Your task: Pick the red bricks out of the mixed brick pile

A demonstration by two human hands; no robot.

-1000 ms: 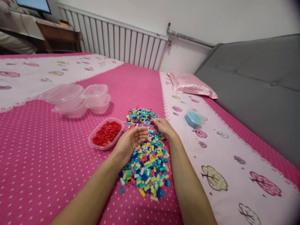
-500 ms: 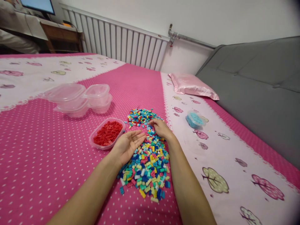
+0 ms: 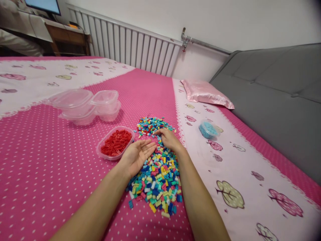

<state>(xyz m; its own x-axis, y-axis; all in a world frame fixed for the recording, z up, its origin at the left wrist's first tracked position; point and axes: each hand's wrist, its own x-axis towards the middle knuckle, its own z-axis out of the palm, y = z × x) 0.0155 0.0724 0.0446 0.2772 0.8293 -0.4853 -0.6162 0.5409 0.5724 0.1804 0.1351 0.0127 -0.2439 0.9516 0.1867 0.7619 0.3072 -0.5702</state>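
My left hand point(image 3: 138, 154) lies palm up beside the loose building bricks, its fingers stretched out and nothing visible on the palm. Just beyond its fingertips, my right hand point(image 3: 169, 139) reaches into the bricks with curled fingers; whatever its fingertips hold, if anything, is too small to make out. A big mixed pile of small toy bricks point(image 3: 160, 180) spreads between my forearms. Past my hands is a smaller heap of bricks point(image 3: 149, 124) with more red in it. Left of my left hand, a clear tub point(image 3: 99, 154) holds red bricks point(image 3: 117, 142).
Stacked clear plastic containers point(image 3: 80, 108) stand at the left on the pink dotted bedspread point(image 3: 62, 160). To the right sits a small tub of light blue bricks point(image 3: 208, 130). Beyond are a pink pillow point(image 3: 204, 93), a grey headboard point(image 3: 273, 77) and a radiator point(image 3: 130, 42).
My right hand has shifted slightly left, its fingertips now at the near edge of the smaller heap. My left hand stays palm up in the same place.
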